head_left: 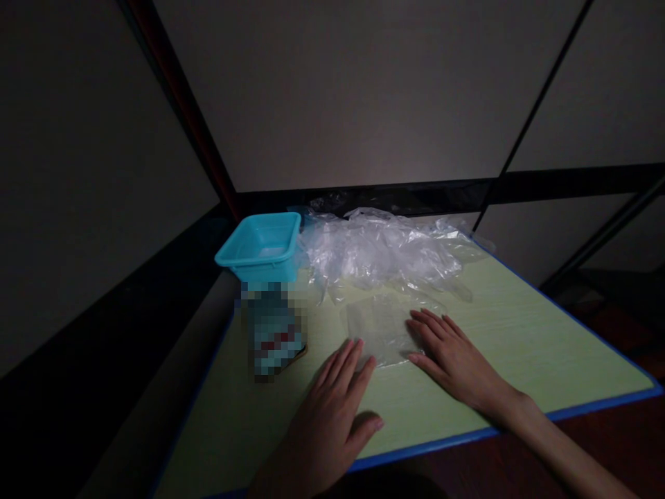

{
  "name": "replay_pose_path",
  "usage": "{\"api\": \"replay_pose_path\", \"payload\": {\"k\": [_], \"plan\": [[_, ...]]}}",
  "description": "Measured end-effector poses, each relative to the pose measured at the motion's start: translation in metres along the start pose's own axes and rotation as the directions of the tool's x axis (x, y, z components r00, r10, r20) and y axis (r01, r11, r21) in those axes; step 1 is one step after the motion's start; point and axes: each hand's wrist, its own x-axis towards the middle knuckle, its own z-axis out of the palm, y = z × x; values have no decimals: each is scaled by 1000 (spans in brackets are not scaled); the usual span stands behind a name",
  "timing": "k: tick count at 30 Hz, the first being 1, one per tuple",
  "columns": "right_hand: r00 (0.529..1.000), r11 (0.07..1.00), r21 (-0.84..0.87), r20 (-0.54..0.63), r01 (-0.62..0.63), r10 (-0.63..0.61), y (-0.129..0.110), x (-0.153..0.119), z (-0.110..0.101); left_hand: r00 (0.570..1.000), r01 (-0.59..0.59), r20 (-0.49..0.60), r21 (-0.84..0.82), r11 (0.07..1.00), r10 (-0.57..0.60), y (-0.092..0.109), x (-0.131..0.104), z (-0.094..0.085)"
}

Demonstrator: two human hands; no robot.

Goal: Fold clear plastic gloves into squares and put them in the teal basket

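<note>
A clear plastic bag (pixel 382 329) lies spread on the light green tabletop in front of me. My left hand (pixel 335 402) rests palm down at the bag's lower left edge, fingers extended and thumb out to the side. At the bag's right edge is my right hand (pixel 447 353), also palm down, its fingertips on or just beside the film. Neither hand grips anything. Behind the flat bag, a crumpled heap of clear plastic bags (pixel 384 249) covers the far part of the table.
A turquoise plastic basin (pixel 260 267) stands at the table's far left corner, beside the heap. Nearer me lies a pixelated, phone-like object (pixel 275 333). The table (pixel 545 333) has blue edging, and dark-framed panels (pixel 364 90) rise behind it.
</note>
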Motion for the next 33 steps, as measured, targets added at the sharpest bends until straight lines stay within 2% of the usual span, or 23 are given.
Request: {"api": "replay_pose_path", "payload": {"k": [3, 5, 10, 14, 20, 26, 29, 31, 33], "plan": [[999, 1000, -17, -42, 8, -8, -6, -2, -6, 1000, 3, -3, 16, 1000, -3, 1, 0, 1], [997, 998, -20, -35, 64, -65, -14, -5, -11, 1000, -4, 4, 28, 1000, 4, 1, 0, 0], [954, 959, 45, 99, 279, -283, -43, -10, -21, 998, -51, 39, 55, 997, 49, 2, 2, -3], [934, 949, 77, 169, 306, -315, -51, -14, -19, 995, -65, 78, 70, 995, 60, 3, 3, -5], [938, 956, 69, 185, 285, -293, -33, -32, -18, 992, -75, 110, 69, 995, 68, 2, 3, -6], [970, 982, 19, 153, 190, -191, -6, -54, -20, 992, -71, 105, 60, 996, 64, 2, 3, -5], [983, 989, 38, 115, 140, -144, 2, -53, -24, 999, -40, 29, 38, 998, 38, 1, 1, -2], [994, 993, 63, 42, 103, -105, 7, -46, -28, 999, -1, -48, 10, 1000, 2, -1, 0, -1], [992, 991, 57, -29, 124, -122, 12, -36, -32, 994, 8, -108, -12, 1000, -9, -4, -1, 0]]}}
